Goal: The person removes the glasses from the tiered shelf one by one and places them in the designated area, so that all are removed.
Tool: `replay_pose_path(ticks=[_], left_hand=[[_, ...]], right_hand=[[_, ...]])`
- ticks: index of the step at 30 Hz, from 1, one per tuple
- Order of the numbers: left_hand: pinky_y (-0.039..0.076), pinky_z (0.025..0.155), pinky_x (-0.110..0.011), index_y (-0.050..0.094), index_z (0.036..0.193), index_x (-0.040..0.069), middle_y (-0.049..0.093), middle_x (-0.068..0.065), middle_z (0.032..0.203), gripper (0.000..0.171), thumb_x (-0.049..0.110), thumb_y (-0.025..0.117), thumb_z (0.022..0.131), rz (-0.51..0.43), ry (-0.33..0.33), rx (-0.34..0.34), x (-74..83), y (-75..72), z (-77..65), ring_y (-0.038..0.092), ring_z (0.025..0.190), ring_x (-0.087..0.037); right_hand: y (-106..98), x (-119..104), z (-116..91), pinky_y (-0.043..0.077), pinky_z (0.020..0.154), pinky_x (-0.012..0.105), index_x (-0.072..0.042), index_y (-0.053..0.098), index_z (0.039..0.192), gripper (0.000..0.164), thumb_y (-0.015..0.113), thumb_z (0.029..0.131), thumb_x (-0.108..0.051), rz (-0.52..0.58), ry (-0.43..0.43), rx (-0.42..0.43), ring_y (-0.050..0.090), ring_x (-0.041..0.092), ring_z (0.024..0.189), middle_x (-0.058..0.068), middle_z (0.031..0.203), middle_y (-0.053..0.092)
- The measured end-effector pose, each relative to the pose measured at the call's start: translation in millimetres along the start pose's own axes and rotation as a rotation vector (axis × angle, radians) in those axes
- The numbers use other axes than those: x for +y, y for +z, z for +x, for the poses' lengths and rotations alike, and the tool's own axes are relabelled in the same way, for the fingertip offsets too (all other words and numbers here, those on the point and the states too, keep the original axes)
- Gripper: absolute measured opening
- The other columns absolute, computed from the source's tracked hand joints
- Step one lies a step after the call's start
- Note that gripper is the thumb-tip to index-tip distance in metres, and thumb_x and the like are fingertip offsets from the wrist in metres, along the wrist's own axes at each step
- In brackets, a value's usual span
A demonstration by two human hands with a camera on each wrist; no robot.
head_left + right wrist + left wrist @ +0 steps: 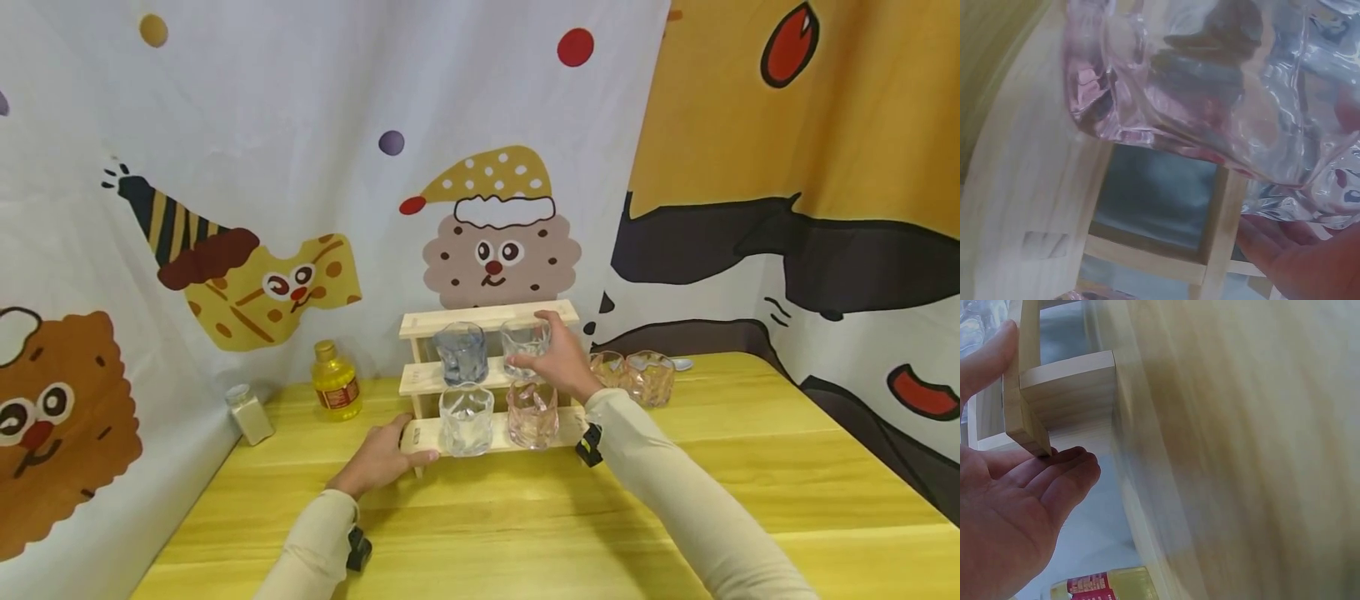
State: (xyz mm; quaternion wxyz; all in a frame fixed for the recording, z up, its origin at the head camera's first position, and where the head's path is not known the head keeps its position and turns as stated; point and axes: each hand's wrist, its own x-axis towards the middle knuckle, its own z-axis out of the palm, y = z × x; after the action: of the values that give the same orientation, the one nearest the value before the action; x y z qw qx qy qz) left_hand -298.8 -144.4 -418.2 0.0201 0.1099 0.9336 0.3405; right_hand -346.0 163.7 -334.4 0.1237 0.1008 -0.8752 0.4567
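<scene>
A three-tier wooden rack point(487, 317) stands on the table against the curtain. My left hand point(378, 457) grips the left end of its bottom shelf point(1027, 425), thumb on one side and fingers on the other. Up on the middle shelf, my right hand point(564, 360) holds a clear glass point(517, 340) from its right side. A bluish-grey glass point(461, 354) sits to the left of it on the same shelf. On the bottom shelf are another clear glass point(467, 421) and a pink glass point(532, 417); the pink one partly covers the right wrist view.
Right of the rack stand two pinkish glasses point(651, 379), with a spoon-like metal piece point(682, 364) behind them. To the left are a yellow oil bottle point(337, 383) and a small jar of pale contents point(250, 414). A patterned curtain point(300, 108) hangs behind the wooden table point(480, 533).
</scene>
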Motion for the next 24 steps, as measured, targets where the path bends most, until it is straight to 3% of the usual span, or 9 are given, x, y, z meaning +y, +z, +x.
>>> replay_pose_path(ticks=[3, 6, 9, 11, 14, 19, 24], left_hand=[[0.051, 0.092, -0.045, 0.039, 0.152, -0.002, 0.063, -0.023, 0.135, 0.096, 0.048, 0.081, 0.081, -0.001, 0.006, 0.003, -0.1, 0.2, -0.5, 0.064, 0.113, -0.028], [0.051, 0.092, -0.046, 0.040, 0.151, -0.002, 0.063, -0.022, 0.134, 0.095, 0.048, 0.081, 0.081, -0.004, 0.009, 0.004, -0.5, 0.3, -0.9, 0.064, 0.112, -0.028], [0.050, 0.091, -0.045, 0.040, 0.151, -0.001, 0.063, -0.021, 0.134, 0.096, 0.048, 0.081, 0.081, 0.001, 0.006, 0.005, -1.0, 0.0, -1.4, 0.063, 0.111, -0.027], [0.050, 0.089, -0.044, 0.039, 0.152, -0.001, 0.063, -0.021, 0.134, 0.096, 0.049, 0.081, 0.081, 0.003, -0.002, 0.003, -1.5, 0.2, -1.9, 0.063, 0.109, -0.027], [0.050, 0.090, -0.045, 0.038, 0.153, 0.000, 0.062, -0.021, 0.135, 0.098, 0.050, 0.081, 0.081, 0.003, -0.010, 0.002, -1.4, -0.1, -2.9, 0.062, 0.111, -0.028], [0.050, 0.095, -0.049, 0.038, 0.153, -0.001, 0.061, -0.023, 0.137, 0.098, 0.050, 0.081, 0.081, -0.006, -0.001, -0.001, -1.1, -0.4, -3.2, 0.062, 0.117, -0.032], [0.050, 0.091, -0.046, 0.039, 0.152, 0.000, 0.063, -0.021, 0.134, 0.097, 0.048, 0.081, 0.081, -0.012, 0.000, 0.003, -1.7, 1.4, -1.8, 0.063, 0.109, -0.026]], right_hand=[[1, 2, 0, 0.045, 0.105, 0.056, -0.011, 0.031, 0.155, 0.095, 0.085, 0.080, -0.031, 0.011, 0.000, 0.011, 0.053, 0.040, 0.127, 0.022, 0.146, 0.050], [1, 2, -1, 0.050, 0.092, 0.049, -0.011, 0.033, 0.154, 0.094, 0.086, 0.079, -0.030, 0.031, -0.004, 0.025, 0.060, 0.034, 0.098, 0.020, 0.142, 0.053], [3, 2, -1, 0.049, 0.078, 0.040, -0.011, 0.036, 0.153, 0.093, 0.087, 0.078, -0.030, 0.037, -0.013, 0.046, 0.051, 0.023, 0.071, 0.019, 0.139, 0.055], [3, 3, -2, 0.047, 0.070, 0.036, -0.010, 0.037, 0.153, 0.092, 0.087, 0.078, -0.029, 0.041, -0.023, 0.058, 0.044, 0.018, 0.063, 0.019, 0.137, 0.056], [3, 3, -4, 0.046, 0.067, 0.034, -0.010, 0.038, 0.152, 0.092, 0.088, 0.077, -0.028, 0.054, -0.037, 0.078, 0.043, 0.016, 0.061, 0.016, 0.131, 0.058], [-2, 2, -5, 0.047, 0.077, 0.039, -0.009, 0.038, 0.153, 0.092, 0.087, 0.078, -0.030, 0.040, -0.059, 0.115, 0.048, 0.020, 0.065, 0.014, 0.125, 0.060], [-15, -1, -9, 0.049, 0.091, 0.050, -0.012, 0.039, 0.153, 0.090, 0.087, 0.079, -0.032, 0.056, -0.058, 0.139, 0.060, 0.033, 0.101, 0.015, 0.132, 0.060]])
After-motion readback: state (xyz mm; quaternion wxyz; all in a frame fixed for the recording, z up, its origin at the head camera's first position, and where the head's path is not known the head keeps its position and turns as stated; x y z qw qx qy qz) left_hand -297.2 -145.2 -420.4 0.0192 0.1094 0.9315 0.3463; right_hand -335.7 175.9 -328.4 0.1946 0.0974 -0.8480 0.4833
